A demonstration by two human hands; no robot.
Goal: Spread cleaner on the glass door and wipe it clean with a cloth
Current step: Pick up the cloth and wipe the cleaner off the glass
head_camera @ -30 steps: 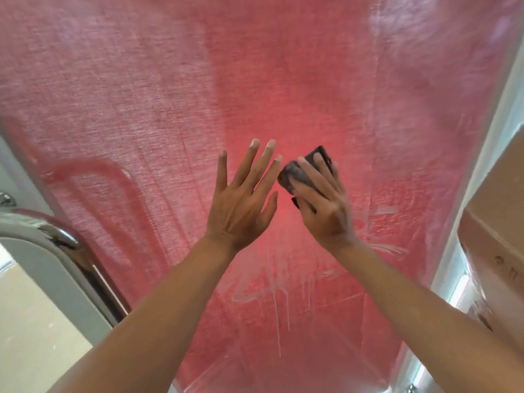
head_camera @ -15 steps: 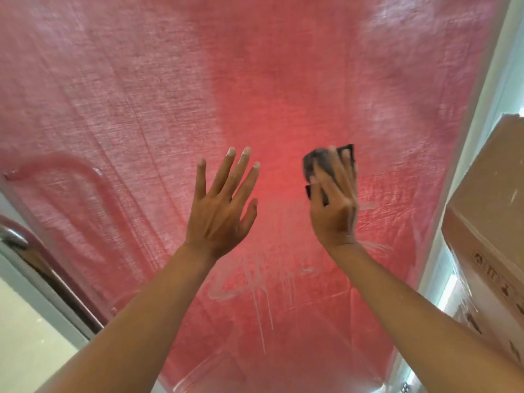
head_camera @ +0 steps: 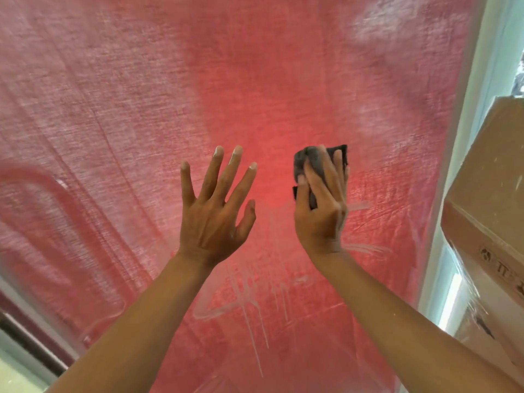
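The tall glass door (head_camera: 255,80), showing a red woven fabric behind it, is filling nearly the whole view, standing straight ahead of both hands with its long axis running up and away beyond the fingertips. The small dark grey folded cloth (head_camera: 314,163) is lying flat on the glass under the right hand (head_camera: 321,211), whose fingers (head_camera: 317,182) are lying nearly straight over it with the thumb pinching its lower left edge, the cloth's top corners peeking out just past the fingertips. White streaks and drips of cleaner (head_camera: 249,304) are running down the pane below both wrists, toward the person, while hazy smears are spreading well above the fingertips. The left hand (head_camera: 215,219) is hovering just beside the right one, fingers spread and straight, holding nothing; whether its palm is touching the glass cannot be told. The right hand is the one nearer the wiping work, and the wet streaks lie beneath it, so the next stroke probably wants to travel downward. A brown cardboard box (head_camera: 487,217) is standing off past the right hand, beside the pale door frame (head_camera: 467,154).
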